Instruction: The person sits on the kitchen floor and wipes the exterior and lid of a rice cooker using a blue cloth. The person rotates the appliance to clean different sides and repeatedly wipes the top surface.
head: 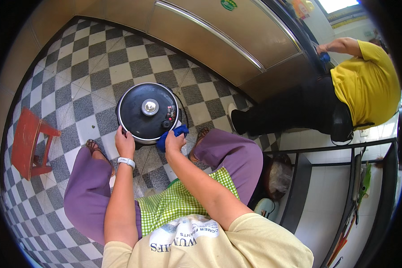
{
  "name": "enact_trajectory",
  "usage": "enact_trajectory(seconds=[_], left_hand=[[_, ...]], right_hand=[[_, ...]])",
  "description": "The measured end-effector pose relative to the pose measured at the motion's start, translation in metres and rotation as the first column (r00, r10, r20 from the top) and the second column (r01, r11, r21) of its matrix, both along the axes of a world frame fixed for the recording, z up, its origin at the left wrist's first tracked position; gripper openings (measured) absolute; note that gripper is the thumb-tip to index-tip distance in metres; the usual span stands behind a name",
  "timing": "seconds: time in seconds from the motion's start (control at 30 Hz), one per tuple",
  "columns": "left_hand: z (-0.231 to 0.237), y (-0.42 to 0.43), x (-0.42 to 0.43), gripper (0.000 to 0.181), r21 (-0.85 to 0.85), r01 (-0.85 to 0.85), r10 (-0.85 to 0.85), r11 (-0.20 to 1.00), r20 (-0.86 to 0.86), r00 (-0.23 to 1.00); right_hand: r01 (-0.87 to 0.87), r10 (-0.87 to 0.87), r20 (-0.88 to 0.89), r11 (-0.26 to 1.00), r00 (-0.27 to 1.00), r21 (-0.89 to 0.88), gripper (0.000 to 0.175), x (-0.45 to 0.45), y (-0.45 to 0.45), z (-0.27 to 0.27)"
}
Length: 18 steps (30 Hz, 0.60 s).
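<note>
A round electric skillet (127, 89) stands on the floor before me, topped by a dark lid (137, 124) with a metal rim and a silvery centre knob (150, 107). Red marks and a small black round part (166, 124) show at the lid's right side. My left hand (125, 144), with a pale band on its wrist, grips the near left edge of the skillet. Bunched in my right hand (175, 144) is a blue cloth (162, 142), pressed against the near right edge. The fingers' undersides are hidden.
A red wooden stool (26, 144) lies tipped on the checkered floor at left. A black cord (184, 104) curves beside the skillet. Brown cabinets (201, 40) run behind. At right, a person in a yellow top (368, 87) stands at the counter, near a black rack (298, 187).
</note>
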State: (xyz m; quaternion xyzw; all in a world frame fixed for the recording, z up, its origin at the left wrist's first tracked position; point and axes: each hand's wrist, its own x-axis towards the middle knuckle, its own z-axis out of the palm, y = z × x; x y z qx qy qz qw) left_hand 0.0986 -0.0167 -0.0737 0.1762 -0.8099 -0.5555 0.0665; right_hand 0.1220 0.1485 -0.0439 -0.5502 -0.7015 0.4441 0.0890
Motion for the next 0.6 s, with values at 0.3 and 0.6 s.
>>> enact_trajectory(seconds=[0.3, 0.6], left_hand=[[-0.001, -0.009, 0.002, 0.038, 0.195, 0.015, -0.027, 0.981, 0.056, 0.998], [-0.034, -0.047, 0.026, 0.035, 0.393, -0.210, 0.079, 0.895, 0.324, 0.943]], right_hand=[[0.168, -0.256, -0.044, 0.748, 0.966, -0.642, 0.038, 0.008, -0.048, 0.003], [-0.195, 0.022, -0.195, 0.248, 0.980, -0.949, 0.027, 0.010, -0.075, 0.040]])
